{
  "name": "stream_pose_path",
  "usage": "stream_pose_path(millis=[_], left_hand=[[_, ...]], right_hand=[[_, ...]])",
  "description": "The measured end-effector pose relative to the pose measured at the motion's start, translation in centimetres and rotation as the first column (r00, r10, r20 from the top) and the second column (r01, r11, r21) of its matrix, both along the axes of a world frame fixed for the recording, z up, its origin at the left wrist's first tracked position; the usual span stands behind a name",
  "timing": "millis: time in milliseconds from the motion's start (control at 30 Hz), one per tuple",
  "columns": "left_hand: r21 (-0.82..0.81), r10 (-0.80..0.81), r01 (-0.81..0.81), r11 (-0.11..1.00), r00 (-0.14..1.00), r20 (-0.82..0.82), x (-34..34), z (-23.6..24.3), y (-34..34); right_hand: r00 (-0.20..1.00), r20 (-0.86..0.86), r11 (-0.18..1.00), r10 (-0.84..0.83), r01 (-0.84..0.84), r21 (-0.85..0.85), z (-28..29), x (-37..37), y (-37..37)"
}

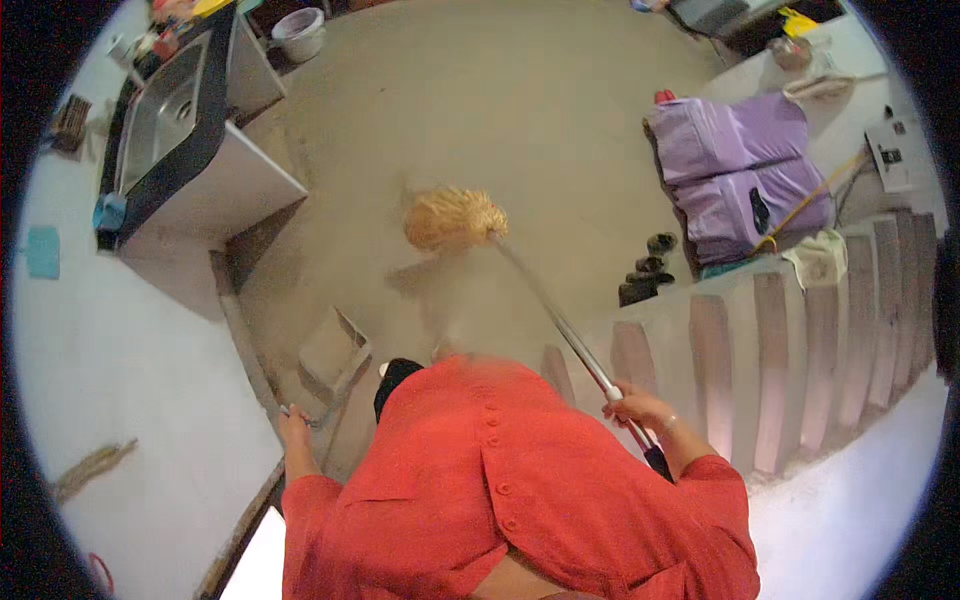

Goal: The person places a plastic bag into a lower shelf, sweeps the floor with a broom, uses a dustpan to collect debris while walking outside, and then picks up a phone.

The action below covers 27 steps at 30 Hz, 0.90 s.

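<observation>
My right hand [640, 405] is closed around the metal handle of a broom [545, 300]. Its fluffy straw-coloured head [455, 218] rests on the floor ahead of me, slightly blurred. At lower left my left hand [296, 428] grips the thin handle of a dustpan [330, 350], which hangs low near the wall; its pan looks the same dull colour as the floor. A dark shoe or foot [398, 382] shows beside my red shirt.
A sink [165, 110] in a black counter stands at left, with a white bucket [300, 35] beyond. Stairs [710, 370] rise at right. Purple-covered furniture [740, 170] stands behind dark shoes [650, 270]. A pale cloth [820, 260] drapes over the stair edge.
</observation>
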<state>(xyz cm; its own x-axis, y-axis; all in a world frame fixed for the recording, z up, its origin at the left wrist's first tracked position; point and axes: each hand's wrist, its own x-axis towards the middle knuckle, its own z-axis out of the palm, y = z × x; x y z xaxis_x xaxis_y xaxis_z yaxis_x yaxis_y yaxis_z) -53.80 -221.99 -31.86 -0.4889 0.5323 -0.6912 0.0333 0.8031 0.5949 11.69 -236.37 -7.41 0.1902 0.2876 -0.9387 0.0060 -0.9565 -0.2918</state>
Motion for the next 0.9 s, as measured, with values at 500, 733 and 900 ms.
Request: stream_pose_path(millis=[500, 733, 900], left_hand=[[-0.040, -0.278, 0.275, 0.961, 0.955, -0.103, 10.2, 1.9, 15.2], [-0.057, -0.433, 0.429, 0.901, 0.893, -0.119, 12.9, 1.8, 19.5], [-0.199, -0.594, 0.563, 0.802, 0.784, -0.181, 15.7, 1.0, 23.7]], right_hand=[[0.649, 0.268, 0.701, 0.712, -0.632, -0.331, -5.6, 3.7, -1.9], [0.570, 0.344, 0.650, 0.747, -0.735, -0.194, -10.2, 2.7, 13.0], [0.489, 0.426, 0.583, 0.761, -0.803, -0.121, -12.2, -0.2, 25.2]])
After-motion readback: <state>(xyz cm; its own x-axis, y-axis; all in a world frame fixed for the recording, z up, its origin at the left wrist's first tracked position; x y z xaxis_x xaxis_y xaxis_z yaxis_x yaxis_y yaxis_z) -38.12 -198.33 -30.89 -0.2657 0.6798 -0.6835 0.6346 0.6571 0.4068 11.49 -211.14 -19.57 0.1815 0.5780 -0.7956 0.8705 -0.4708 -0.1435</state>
